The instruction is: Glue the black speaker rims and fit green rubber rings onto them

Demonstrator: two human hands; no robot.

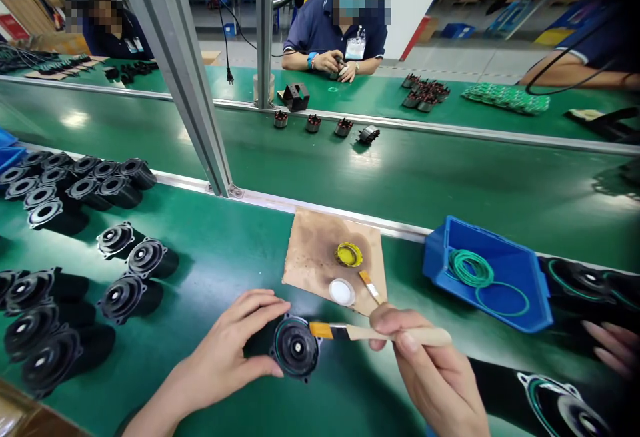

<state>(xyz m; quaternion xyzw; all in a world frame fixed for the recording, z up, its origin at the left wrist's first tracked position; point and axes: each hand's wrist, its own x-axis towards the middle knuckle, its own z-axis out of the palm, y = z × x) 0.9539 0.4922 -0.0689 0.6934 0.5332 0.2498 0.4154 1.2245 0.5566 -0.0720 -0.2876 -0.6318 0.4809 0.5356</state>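
Directly left of the right grip (433, 363), one round black ringed housing (297, 349) sat on the green counter (225, 250). That grip clasped one pale-handled, orange-bristled brush (345, 332), its long axis crosswise, bristles leftward at the housing's upper-right rim. The left grip (243, 337), nearer, curved about its left side; whether it clenched could not be told. Beyond the right grip lay one second flat orange-and-white brush (370, 287), one yellow round tin (349, 255) and one white disc (342, 292).

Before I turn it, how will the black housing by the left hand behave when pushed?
The black housing looks hard-edged, so it probably won't flex. Its round outline may turn easily, though the lugs could give the left hand grip. The glossy tabletop may let it slide.
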